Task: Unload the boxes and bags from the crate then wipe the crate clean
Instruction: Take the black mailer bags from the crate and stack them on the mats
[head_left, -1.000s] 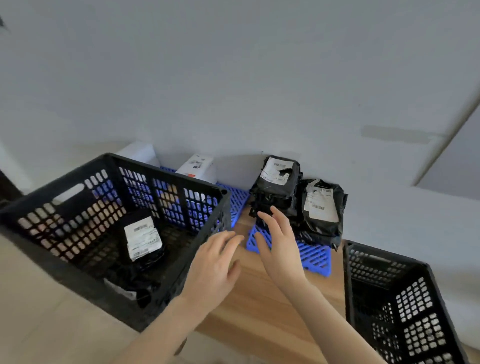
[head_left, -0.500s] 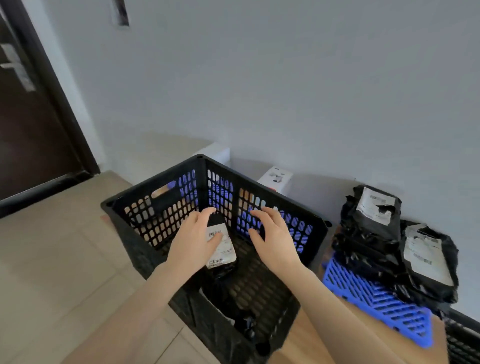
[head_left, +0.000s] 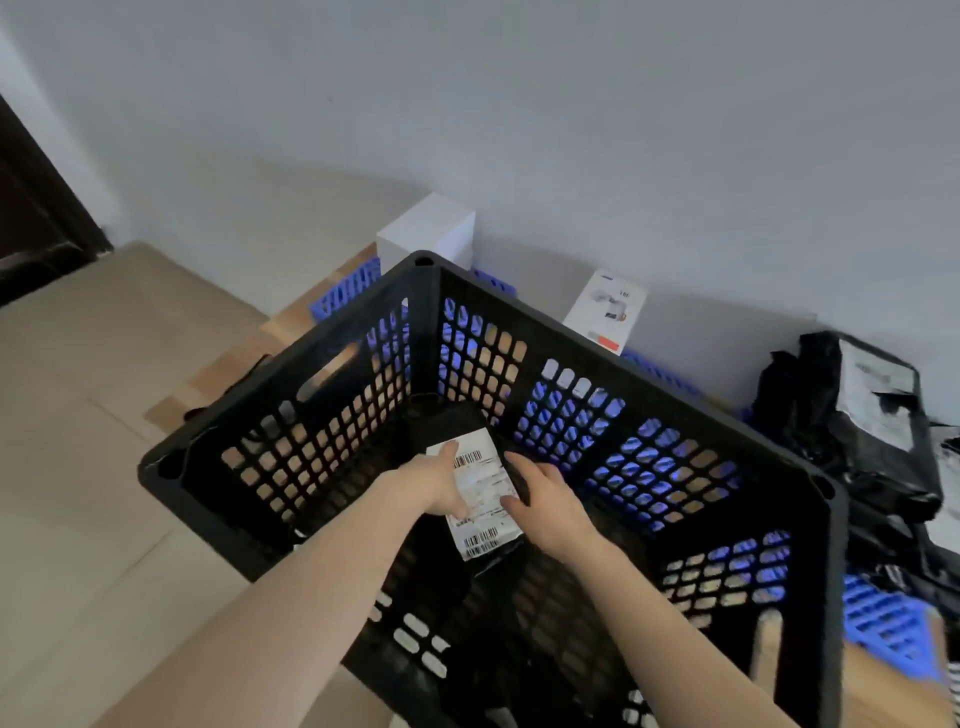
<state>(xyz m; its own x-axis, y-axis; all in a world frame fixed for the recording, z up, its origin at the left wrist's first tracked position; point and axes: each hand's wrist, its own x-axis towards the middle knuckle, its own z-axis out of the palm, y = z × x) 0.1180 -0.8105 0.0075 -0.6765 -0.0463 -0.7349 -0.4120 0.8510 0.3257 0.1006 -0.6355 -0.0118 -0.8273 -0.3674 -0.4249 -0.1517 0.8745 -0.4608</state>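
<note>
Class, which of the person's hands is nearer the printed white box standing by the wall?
Right. The right hand lies below the printed white box; the left hand sits farther left.

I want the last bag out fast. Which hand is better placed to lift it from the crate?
The right hand, probably. It grips the black bag at the edge nearer the unloaded bags, which lie on the right. The left hand holds the far edge and would reach across the crate.
</note>
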